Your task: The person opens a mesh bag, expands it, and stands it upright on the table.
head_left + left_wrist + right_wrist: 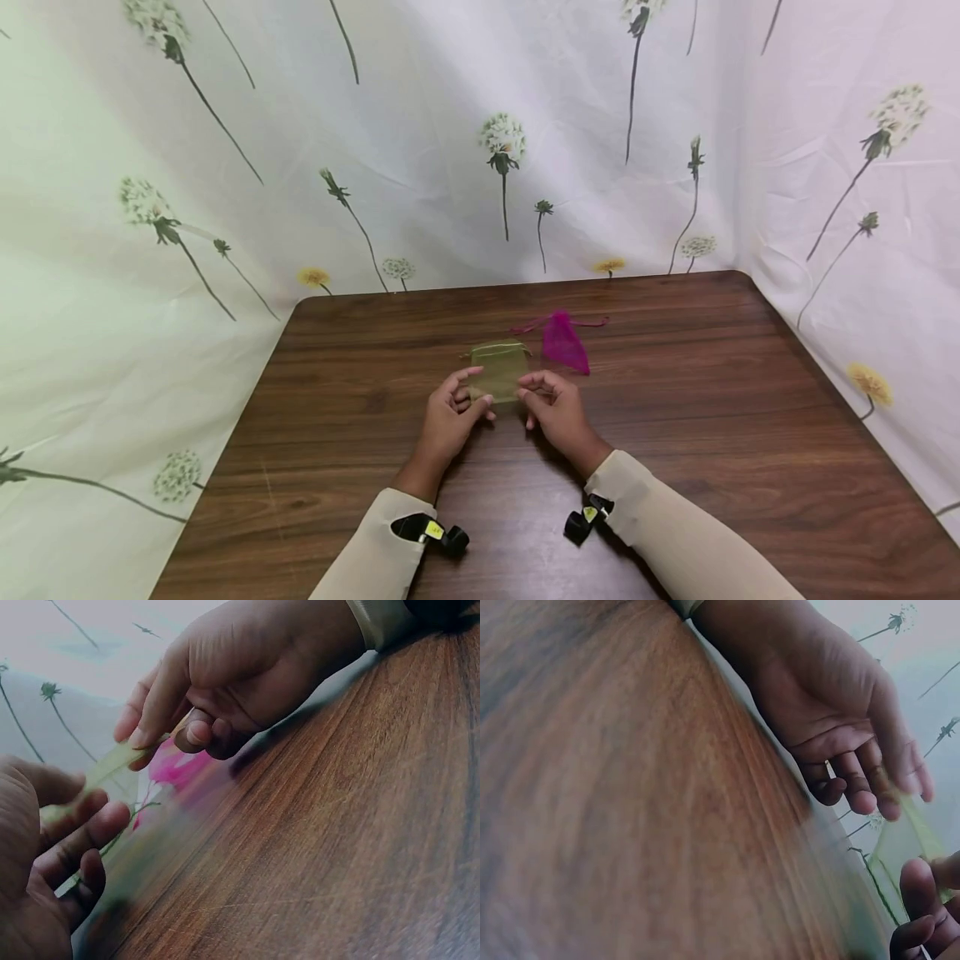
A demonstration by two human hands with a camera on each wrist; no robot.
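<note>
A small sheer olive-green drawstring pouch (pixel 501 371) is stretched flat between the two hands, its corded top edge facing away from the person. My left hand (pixel 448 419) pinches its near left corner between thumb and fingers. At the near right corner, my right hand (pixel 558 410) pinches the cloth with thumb and forefinger. In the left wrist view the pouch (pixel 112 765) spans from the left hand (pixel 45 855) to the right. The right wrist view shows the pouch (pixel 907 840) above the table, with the right hand (pixel 926 907) partly cut off.
Just beyond the right hand lies a magenta sheer pouch (pixel 566 346), its neck gathered and its cords spread sideways. Both rest over a dark wood-grain table (pixel 337 467). A white flower-printed cloth (pixel 435 192) hangs behind and along the sides.
</note>
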